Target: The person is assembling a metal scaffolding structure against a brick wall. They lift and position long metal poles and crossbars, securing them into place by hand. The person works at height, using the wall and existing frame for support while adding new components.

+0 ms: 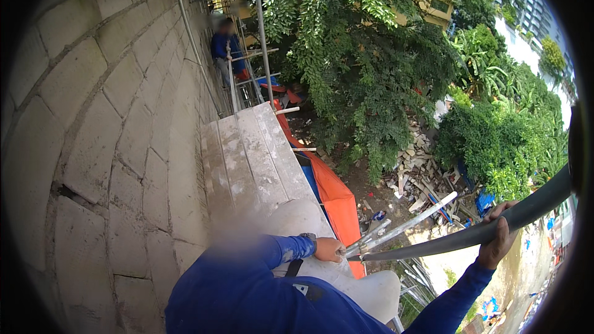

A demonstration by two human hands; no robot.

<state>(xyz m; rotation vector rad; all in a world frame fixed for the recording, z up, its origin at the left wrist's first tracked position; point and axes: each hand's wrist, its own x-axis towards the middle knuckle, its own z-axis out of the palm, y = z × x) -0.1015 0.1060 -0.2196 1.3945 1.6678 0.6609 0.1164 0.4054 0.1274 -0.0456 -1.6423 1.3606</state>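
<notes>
My right hand (500,235) is wrapped round a dark pole (433,242). The pole slants from the right edge down to the scaffold tubes beside my knees. My left hand (330,250), with a watch (309,239) on its wrist, is closed in a fist close to the pole's lower end. What it holds, if anything, is hidden. Both arms wear blue sleeves. Pale trousers (377,294) cover my bent legs over the scaffold planks (247,148). A light metal scaffold tube (411,219) juts outward just past my left fist.
A block wall (93,142) rises along the left. Upright scaffold tubes (262,37) stand ahead, and a person (223,49) in blue is farther along. An orange tarp (334,195) hangs by the planks' right edge. Far below lie debris (414,167) and trees (371,74).
</notes>
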